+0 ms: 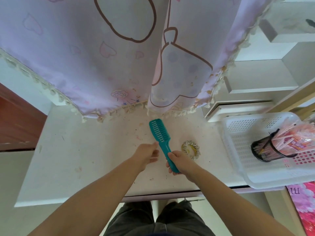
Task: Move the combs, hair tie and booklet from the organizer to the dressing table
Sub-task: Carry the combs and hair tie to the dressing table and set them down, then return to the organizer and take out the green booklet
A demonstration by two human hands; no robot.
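Right hand [179,161] wraps its grip round a teal plastic comb's [160,133] handle above the white bench [85,159]; left hand [148,155], loosely curled, holds nothing beside it.

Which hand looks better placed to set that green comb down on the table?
The right hand, I'd say: it already grips the comb by its handle above the table. The left hand is curled beside the comb, holding nothing visible.
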